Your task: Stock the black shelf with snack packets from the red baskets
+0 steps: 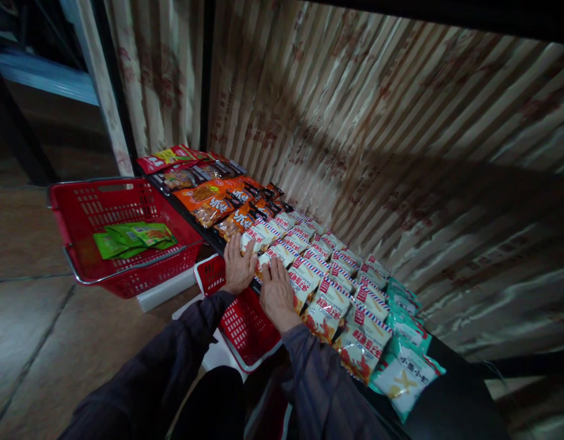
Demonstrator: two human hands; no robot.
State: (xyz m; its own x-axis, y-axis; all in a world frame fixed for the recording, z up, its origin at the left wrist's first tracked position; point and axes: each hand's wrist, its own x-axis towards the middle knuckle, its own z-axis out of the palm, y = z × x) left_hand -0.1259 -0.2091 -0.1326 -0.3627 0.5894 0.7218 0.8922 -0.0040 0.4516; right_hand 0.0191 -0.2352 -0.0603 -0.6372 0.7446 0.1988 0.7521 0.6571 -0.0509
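Rows of white snack bags (326, 305) with red lettering and striped edges lie on a black shelf (460, 391). My left hand (238, 266) rests at the front-left corner of these rows, its fingers stretched out against a bag there. Beside it, my right hand (278, 294) lies with extended fingers on the front of a neighbouring white bag. Neither hand is wrapped round anything. Orange snack bags (212, 209) adjoin the white ones just beyond my left hand. The parts of the bags under my fingers are hidden.
A red basket (126, 269) holding green packets (135, 238) stands on the left. Another red basket (247, 327) sits below my arms. Teal bags (407, 366) lie at the shelf's right, red packets (167, 157) at its far end. Behind rises a pleated curtain-like sheet (355, 122).
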